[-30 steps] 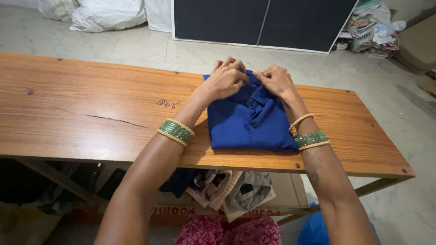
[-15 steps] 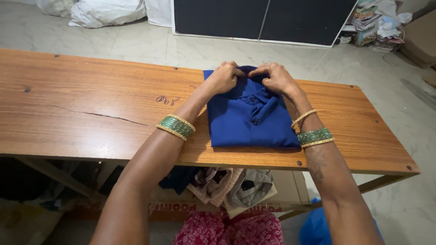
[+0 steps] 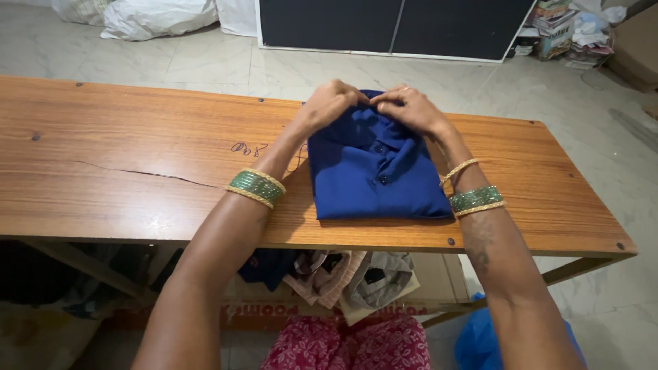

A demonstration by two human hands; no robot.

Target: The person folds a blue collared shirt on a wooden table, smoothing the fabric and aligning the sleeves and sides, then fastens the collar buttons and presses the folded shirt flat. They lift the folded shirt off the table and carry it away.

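Both hands sit at the far edge of a folded blue shirt (image 3: 375,168), and I see them meeting at its collar. My left hand (image 3: 329,103) is curled, fingers bent down onto the collar and pinching the cloth there. My right hand (image 3: 409,108) does the same from the other side, fingertips pressed into the fabric, its thumb almost touching the left hand's. Each grips the collar rather than lying flat. Green and gold bangles (image 3: 255,186) ring my left wrist; a matching stack (image 3: 476,199) and one thin gold bangle sit on the right.

I see the shirt lying as a neat rectangle on a long wooden table (image 3: 123,164), toward the right half, its near edge close to the table's front rim. Its button placket faces up, with two dark buttons showing down the middle. A thin crack runs across the tabletop to the left, and a small pen scribble (image 3: 245,148) sits just left of the shirt.

Under the table I see a heap of mixed clothes (image 3: 343,277). Beyond it lie a pale tiled floor, white sacks (image 3: 154,17) at the far left, a dark cabinet (image 3: 391,27), and stacked papers (image 3: 562,31) at the far right
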